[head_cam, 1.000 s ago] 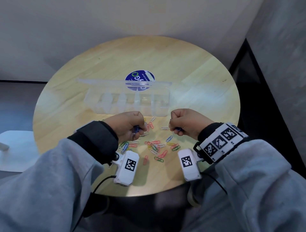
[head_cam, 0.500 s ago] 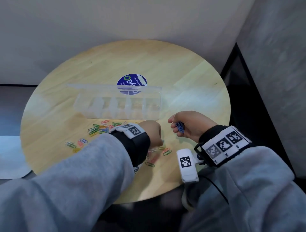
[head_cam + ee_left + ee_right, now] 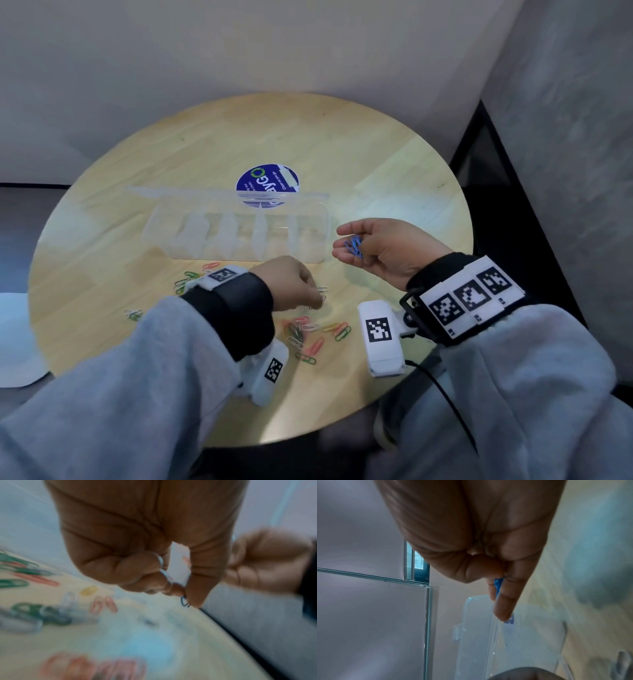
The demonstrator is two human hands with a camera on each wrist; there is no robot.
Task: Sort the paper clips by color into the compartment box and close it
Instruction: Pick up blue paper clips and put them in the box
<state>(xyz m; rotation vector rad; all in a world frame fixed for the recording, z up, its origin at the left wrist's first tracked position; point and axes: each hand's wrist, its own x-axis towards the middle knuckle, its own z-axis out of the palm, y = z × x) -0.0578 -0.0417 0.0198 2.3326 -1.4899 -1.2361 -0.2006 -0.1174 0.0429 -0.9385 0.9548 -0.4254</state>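
Note:
The clear compartment box [image 3: 233,236] stands open mid-table, its lid raised behind. My right hand [image 3: 346,244] hovers palm-up just right of the box's right end, fingers curled round several blue paper clips [image 3: 354,245]; in the right wrist view the right hand [image 3: 500,582] pinches these blue clips [image 3: 498,584] above the box [image 3: 505,635]. My left hand [image 3: 317,299] is low over the near pile of mixed clips [image 3: 308,337]. The left wrist view shows the left hand [image 3: 186,597] pinching one dark blue clip [image 3: 184,601] between thumb and forefinger.
More clips [image 3: 190,278] lie left of my left wrist, near the box's front, and a few clips [image 3: 133,313] sit further left. A blue round sticker [image 3: 268,181] is behind the box. The round table [image 3: 394,164] drops off close to my body and at the right.
My left hand crossed from the left clips to the near pile and took a blue clip. My right hand rose and turned palm-up beside the box, showing its blue clips.

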